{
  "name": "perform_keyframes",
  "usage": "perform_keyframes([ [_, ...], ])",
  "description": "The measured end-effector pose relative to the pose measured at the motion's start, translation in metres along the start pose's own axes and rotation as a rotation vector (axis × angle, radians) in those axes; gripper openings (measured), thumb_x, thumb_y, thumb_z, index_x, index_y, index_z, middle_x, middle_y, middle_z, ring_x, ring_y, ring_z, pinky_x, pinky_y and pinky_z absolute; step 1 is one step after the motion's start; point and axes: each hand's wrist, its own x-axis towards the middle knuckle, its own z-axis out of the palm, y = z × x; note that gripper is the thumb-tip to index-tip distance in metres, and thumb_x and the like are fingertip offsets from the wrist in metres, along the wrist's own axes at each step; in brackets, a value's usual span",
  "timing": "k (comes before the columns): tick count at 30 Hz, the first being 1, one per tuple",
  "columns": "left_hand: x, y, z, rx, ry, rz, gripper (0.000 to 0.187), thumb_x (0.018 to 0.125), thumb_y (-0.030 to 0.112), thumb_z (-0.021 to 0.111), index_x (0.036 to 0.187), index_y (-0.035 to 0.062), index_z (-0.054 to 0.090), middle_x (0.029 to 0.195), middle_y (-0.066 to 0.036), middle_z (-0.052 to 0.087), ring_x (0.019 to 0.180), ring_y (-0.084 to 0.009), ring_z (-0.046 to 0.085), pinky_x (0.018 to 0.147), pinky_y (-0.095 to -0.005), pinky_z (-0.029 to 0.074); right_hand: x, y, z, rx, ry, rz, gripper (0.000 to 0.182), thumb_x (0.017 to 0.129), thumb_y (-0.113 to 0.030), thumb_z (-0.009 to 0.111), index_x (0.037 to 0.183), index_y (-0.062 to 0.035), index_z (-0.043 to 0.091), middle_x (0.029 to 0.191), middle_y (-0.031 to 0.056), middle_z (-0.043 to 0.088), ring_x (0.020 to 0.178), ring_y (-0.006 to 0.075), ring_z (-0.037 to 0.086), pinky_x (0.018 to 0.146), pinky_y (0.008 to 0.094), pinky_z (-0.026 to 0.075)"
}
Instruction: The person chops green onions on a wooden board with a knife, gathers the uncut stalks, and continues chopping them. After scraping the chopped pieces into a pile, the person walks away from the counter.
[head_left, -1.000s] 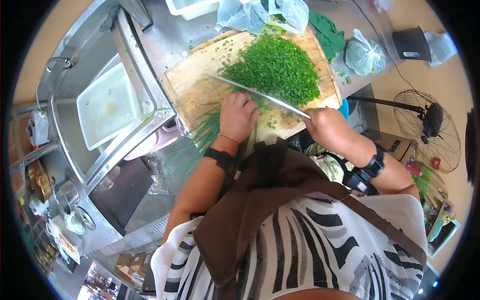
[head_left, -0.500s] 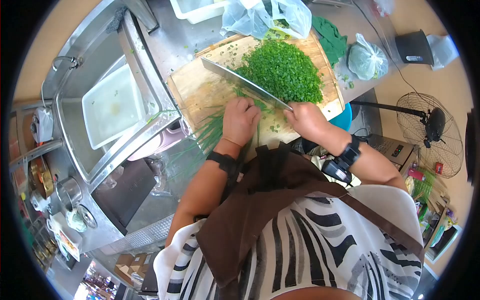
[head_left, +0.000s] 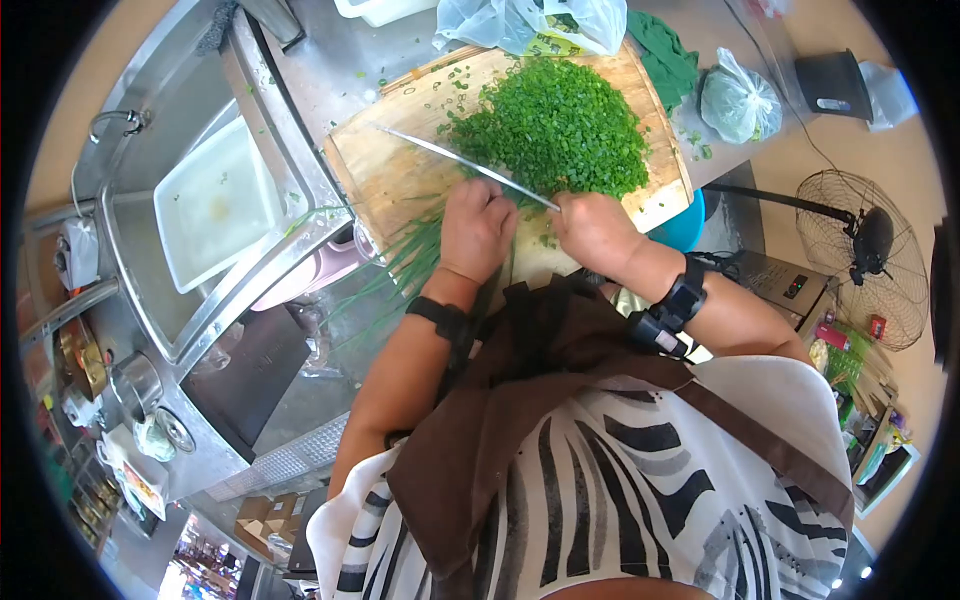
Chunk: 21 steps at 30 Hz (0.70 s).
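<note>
On a wooden cutting board point(head_left: 370, 165) lies a large heap of chopped green onions point(head_left: 565, 125). My right hand point(head_left: 597, 232) is closed round the handle end of a long knife point(head_left: 455, 157), whose blade points to the upper left, seen nearly edge-on. Just below the blade, my left hand point(head_left: 478, 228) is closed on a bunch of long green onion stalks point(head_left: 415, 245). The stalks fan out to the lower left past the board's edge. My left fingertips are close beside the blade; whether they touch it cannot be made out.
At the left is a metal sink point(head_left: 130, 225) with a white tub point(head_left: 215, 215) in it. Plastic bags point(head_left: 535, 22) lie beyond the board. A green cloth point(head_left: 662, 60) and a tied bag point(head_left: 740, 105) sit to its right. A fan point(head_left: 862, 255) stands at the far right.
The knife has turned from showing its broad side to nearly edge-on, and its tip has shifted left. My right hand has moved slightly left and up. The whole view has shifted slightly.
</note>
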Motion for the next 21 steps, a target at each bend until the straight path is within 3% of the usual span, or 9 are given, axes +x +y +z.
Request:
perform_keyframes([
  [5, 0.002, 0.001, -0.001, -0.006, 0.033, -0.009, 0.017, 0.066, 0.007, 0.074, 0.078, 0.0093, 0.062, 0.085, -0.009, 0.053, 0.082, -0.0312, 0.053, 0.071, -0.041, 0.043, -0.016, 0.012, -0.013, 0.094, 0.125, -0.034, 0.018, 0.087, -0.016, 0.055, 0.081, 0.0005, 0.06, 0.07, 0.0245, 0.062, 0.069, 0.0439, 0.062, 0.065, 0.0517, 0.05],
  [8, -0.002, 0.001, 0.0, -0.009, 0.01, -0.008, 0.015, 0.066, 0.008, 0.074, 0.077, 0.0092, 0.063, 0.085, -0.009, 0.053, 0.083, -0.0306, 0.053, 0.072, -0.0407, 0.043, -0.046, 0.006, -0.046, 0.022, 0.097, -0.012, 0.017, 0.086, -0.015, 0.056, 0.081, 0.0015, 0.06, 0.069, 0.0241, 0.061, 0.068, 0.0437, 0.061, 0.064, 0.0513, 0.05],
  [10, -0.002, 0.003, 0.002, 0.021, 0.02, -0.008, 0.015, 0.066, 0.008, 0.074, 0.077, 0.0093, 0.064, 0.085, -0.008, 0.054, 0.083, -0.0301, 0.053, 0.072, -0.0406, 0.043, -0.062, 0.004, -0.063, -0.042, -0.076, 0.043, 0.019, 0.088, -0.016, 0.058, 0.081, 0.0015, 0.061, 0.069, 0.0247, 0.061, 0.067, 0.0431, 0.061, 0.062, 0.0497, 0.049],
  [12, -0.002, 0.003, 0.002, 0.019, 0.03, 0.0, 0.015, 0.066, 0.008, 0.074, 0.078, 0.0095, 0.064, 0.085, -0.008, 0.054, 0.083, -0.0299, 0.053, 0.072, -0.0405, 0.044, -0.07, 0.006, -0.065, -0.073, -0.101, 0.027, 0.019, 0.088, -0.016, 0.058, 0.082, 0.0017, 0.061, 0.069, 0.0247, 0.061, 0.066, 0.0433, 0.061, 0.062, 0.0498, 0.049],
  [17, -0.005, 0.002, 0.0, 0.019, 0.022, 0.004, 0.019, 0.065, 0.01, 0.075, 0.08, 0.0101, 0.064, 0.085, -0.008, 0.054, 0.083, -0.0297, 0.053, 0.072, -0.0409, 0.043, -0.038, 0.017, -0.013, -0.056, -0.115, 0.012, 0.018, 0.088, -0.015, 0.058, 0.086, 0.0024, 0.061, 0.068, 0.0251, 0.061, 0.066, 0.0436, 0.061, 0.061, 0.0501, 0.05],
  [21, -0.003, 0.009, -0.004, 0.05, -0.077, -0.056, 0.017, 0.066, 0.014, 0.074, 0.079, 0.0099, 0.063, 0.09, -0.007, 0.053, 0.09, -0.0279, 0.052, 0.079, -0.0415, 0.042, -0.006, 0.003, 0.005, 0.046, 0.016, -0.012, 0.019, 0.088, -0.016, 0.056, 0.085, 0.0015, 0.061, 0.07, 0.0251, 0.062, 0.068, 0.0436, 0.062, 0.063, 0.0512, 0.05],
])
